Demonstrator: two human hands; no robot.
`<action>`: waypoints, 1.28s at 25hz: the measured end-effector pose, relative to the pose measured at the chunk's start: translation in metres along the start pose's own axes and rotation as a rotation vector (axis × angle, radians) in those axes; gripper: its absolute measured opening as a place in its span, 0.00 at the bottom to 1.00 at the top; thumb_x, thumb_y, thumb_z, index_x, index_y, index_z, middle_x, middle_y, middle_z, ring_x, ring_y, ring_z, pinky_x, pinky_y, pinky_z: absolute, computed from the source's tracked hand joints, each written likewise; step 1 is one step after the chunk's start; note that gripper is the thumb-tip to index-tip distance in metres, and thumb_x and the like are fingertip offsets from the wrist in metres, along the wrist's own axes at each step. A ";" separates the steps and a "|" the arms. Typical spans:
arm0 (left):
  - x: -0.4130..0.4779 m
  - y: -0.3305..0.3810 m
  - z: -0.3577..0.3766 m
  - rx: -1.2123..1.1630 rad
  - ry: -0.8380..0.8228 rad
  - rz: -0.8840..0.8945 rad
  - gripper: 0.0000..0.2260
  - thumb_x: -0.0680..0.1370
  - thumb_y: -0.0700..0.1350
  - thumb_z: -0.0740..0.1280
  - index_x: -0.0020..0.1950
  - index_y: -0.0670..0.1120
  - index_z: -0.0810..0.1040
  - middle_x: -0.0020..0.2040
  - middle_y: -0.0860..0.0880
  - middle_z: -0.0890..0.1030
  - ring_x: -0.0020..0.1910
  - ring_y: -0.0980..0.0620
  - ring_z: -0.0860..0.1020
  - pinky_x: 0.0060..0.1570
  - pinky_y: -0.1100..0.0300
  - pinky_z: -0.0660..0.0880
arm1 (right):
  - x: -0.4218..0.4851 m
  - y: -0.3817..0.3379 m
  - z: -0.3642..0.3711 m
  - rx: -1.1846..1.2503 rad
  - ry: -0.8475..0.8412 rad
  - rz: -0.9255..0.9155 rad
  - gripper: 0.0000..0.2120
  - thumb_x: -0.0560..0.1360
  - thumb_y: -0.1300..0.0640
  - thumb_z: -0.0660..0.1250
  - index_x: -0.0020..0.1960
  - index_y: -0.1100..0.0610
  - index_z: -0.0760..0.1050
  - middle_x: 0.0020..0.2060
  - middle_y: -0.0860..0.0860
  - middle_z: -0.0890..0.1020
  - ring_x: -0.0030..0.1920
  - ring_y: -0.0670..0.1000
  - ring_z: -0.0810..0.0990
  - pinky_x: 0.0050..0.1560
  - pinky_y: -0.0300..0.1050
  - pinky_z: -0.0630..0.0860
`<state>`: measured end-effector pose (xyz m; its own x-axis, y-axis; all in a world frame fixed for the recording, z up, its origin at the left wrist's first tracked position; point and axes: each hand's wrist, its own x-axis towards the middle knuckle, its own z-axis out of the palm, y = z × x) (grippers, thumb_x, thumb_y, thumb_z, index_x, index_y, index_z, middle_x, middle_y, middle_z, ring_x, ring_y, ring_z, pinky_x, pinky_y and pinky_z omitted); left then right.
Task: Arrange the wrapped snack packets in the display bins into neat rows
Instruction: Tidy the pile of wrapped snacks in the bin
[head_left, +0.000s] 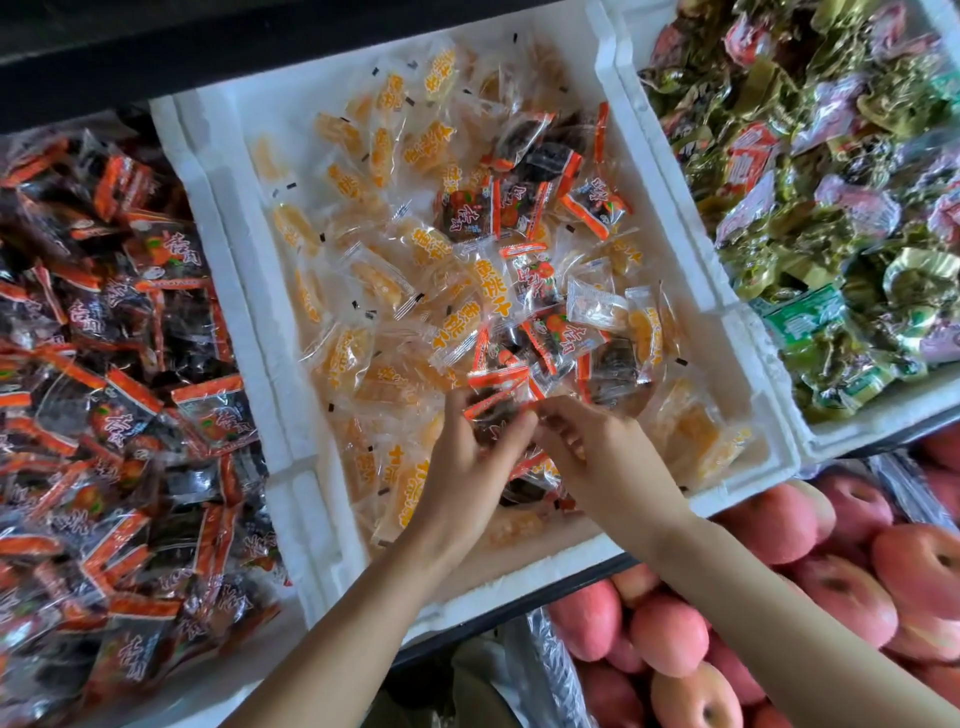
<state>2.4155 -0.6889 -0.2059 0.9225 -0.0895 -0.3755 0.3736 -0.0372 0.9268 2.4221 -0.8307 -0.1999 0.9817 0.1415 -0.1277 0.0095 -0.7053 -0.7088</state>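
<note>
A white foam bin (228, 270) in the middle holds a loose mix of clear packets with yellow fruit (374, 280) and dark packets with orange-red edges (467, 213). Both hands meet over its near right part. My left hand (467, 457) curls its fingers round several dark red-edged packets (493, 402). My right hand (597, 447) pinches the same bunch from the right. The packets under my palms are hidden.
The bin on the left (104, 364) is heaped with dark red-edged packets. At the right a foam bin (883, 415) holds green, pink and red wrapped snacks (831, 208). Red apples (779, 597) lie below at the lower right.
</note>
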 end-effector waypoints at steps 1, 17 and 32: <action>0.001 -0.004 -0.003 0.008 0.034 0.025 0.11 0.77 0.43 0.67 0.58 0.51 0.70 0.50 0.57 0.81 0.50 0.61 0.80 0.51 0.59 0.77 | 0.003 0.000 -0.001 -0.059 0.007 -0.047 0.08 0.76 0.53 0.66 0.53 0.53 0.78 0.42 0.47 0.81 0.43 0.49 0.80 0.44 0.48 0.77; 0.060 0.004 -0.029 0.415 0.172 0.126 0.12 0.76 0.48 0.70 0.53 0.41 0.77 0.39 0.48 0.78 0.34 0.55 0.75 0.31 0.73 0.68 | 0.067 0.042 -0.003 -0.299 -0.092 -0.045 0.23 0.79 0.60 0.61 0.73 0.55 0.63 0.73 0.54 0.63 0.71 0.58 0.60 0.71 0.49 0.55; 0.049 -0.010 0.004 0.453 0.156 0.043 0.18 0.71 0.51 0.74 0.53 0.44 0.73 0.46 0.51 0.80 0.46 0.52 0.79 0.45 0.59 0.75 | 0.021 0.039 0.006 -0.210 -0.306 0.208 0.29 0.67 0.51 0.76 0.62 0.58 0.68 0.57 0.53 0.76 0.57 0.53 0.75 0.53 0.40 0.67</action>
<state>2.4567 -0.6973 -0.2341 0.9526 0.0484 -0.3004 0.2870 -0.4701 0.8346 2.4417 -0.8506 -0.2341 0.8655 0.1582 -0.4752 -0.1132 -0.8624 -0.4934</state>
